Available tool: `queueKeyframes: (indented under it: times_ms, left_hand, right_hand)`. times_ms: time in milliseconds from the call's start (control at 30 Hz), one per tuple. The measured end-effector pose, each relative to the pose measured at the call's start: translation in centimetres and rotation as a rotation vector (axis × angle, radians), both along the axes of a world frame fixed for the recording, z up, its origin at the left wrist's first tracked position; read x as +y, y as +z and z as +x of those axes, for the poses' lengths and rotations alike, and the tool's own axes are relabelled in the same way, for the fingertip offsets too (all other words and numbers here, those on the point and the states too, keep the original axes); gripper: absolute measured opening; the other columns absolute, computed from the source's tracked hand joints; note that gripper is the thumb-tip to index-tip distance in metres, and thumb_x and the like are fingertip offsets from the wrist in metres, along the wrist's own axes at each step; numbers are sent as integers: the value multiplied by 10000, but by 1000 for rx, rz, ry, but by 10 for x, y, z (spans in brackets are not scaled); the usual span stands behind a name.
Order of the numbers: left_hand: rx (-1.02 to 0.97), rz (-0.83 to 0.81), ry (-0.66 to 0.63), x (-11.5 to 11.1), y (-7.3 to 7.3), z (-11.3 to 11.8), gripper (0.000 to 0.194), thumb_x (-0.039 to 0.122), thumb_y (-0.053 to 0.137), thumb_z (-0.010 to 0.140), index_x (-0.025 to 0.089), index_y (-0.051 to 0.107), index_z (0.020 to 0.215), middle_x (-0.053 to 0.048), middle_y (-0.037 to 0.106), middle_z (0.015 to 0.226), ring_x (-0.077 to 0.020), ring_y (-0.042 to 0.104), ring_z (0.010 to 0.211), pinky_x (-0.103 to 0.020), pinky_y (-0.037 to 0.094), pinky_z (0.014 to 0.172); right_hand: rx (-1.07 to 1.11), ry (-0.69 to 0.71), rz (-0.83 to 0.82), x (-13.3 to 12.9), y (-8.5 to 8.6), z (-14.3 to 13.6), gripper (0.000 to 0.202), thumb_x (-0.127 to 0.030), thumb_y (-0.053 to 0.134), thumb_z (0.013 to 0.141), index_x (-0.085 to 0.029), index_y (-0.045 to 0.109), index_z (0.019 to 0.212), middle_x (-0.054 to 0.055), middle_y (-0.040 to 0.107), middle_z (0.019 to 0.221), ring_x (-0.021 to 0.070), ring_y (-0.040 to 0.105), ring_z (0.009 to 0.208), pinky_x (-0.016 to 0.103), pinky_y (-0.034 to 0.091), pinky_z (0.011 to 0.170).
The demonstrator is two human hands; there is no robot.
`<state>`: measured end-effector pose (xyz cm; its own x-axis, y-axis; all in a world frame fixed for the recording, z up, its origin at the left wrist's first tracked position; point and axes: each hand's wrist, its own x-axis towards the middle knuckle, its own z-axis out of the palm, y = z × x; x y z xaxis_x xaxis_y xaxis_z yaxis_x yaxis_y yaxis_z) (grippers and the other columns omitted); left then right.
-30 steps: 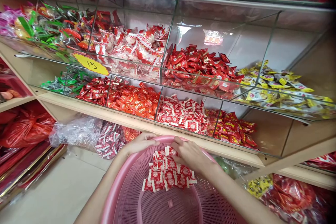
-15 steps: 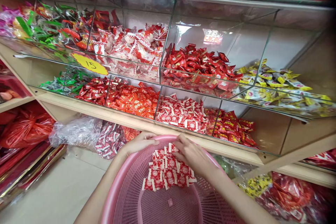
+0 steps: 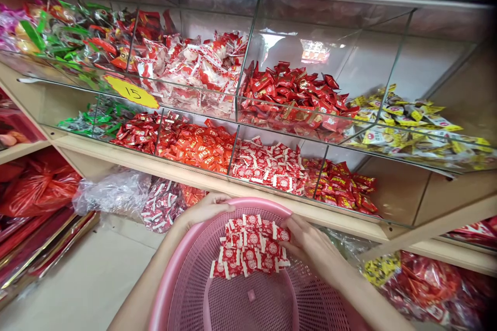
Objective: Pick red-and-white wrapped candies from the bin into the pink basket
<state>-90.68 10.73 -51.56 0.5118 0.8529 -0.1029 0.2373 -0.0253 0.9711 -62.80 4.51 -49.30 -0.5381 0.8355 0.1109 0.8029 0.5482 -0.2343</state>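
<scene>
A pink perforated plastic basket (image 3: 176, 258) fills the lower middle of the view, tilted so that its inside faces me. My left hand (image 3: 207, 210) is closed over the rim at its far left side. Red-and-white wrapped candies (image 3: 250, 257) lie in neat overlapping rows against the basket's far inner wall. On the right, my right hand (image 3: 310, 240) reaches inside the rim. Its fingers are closed on one wrapped candy (image 3: 281, 233) at the right end of the upper rows. The palm side of this hand is hidden.
Beyond the basket stands a shelf with glass dividers (image 3: 236, 151). Matching red-and-white candies (image 3: 267, 165), orange packets (image 3: 205, 147) and yellow packets (image 3: 404, 114) fill compartments. A yellow price tag (image 3: 132, 92) hangs left. Plastic bags (image 3: 112, 194) lie below the wooden ledge (image 3: 186, 173).
My right hand has moved right from above the candy rows toward the basket's right wall, uncovering the upper rows. The left hand stays on the rim.
</scene>
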Motion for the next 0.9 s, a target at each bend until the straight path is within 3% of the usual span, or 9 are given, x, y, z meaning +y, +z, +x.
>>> queueKeyframes:
  times_ms: [200,500,733,900]
  left_hand:
    - [-21,-6,-8,1,-1,-1,353,339,554,740,154,603,1037,-40,652,939,-189,566,862,-266,405,748]
    - [0,15,8,0,-2,-1,354,339,549,743,150,605,1037,-35,656,918,-193,571,857,-260,410,737]
    - [15,2,13,2,-3,-2,360,334,552,738,145,604,1040,-42,654,937,-193,571,863,-255,410,736]
    - [18,16,14,1,-2,-1,357,331,547,739,148,602,1040,-42,640,996,-189,566,873,-251,407,741]
  right_hand:
    - [-77,8,-29,-10,-12,0,87,-253,470,801,-214,465,878,38,513,919,163,527,780,266,401,626]
    - [-192,3,73,-6,-21,-19,92,-237,499,794,-207,457,870,23,515,905,170,546,739,263,376,541]
    - [-212,-7,176,-6,-30,-16,242,-328,582,736,-197,457,897,42,518,939,201,544,820,299,422,624]
    - [-236,-5,199,-9,-30,-19,228,-287,589,726,-202,457,892,44,505,937,206,531,846,301,433,639]
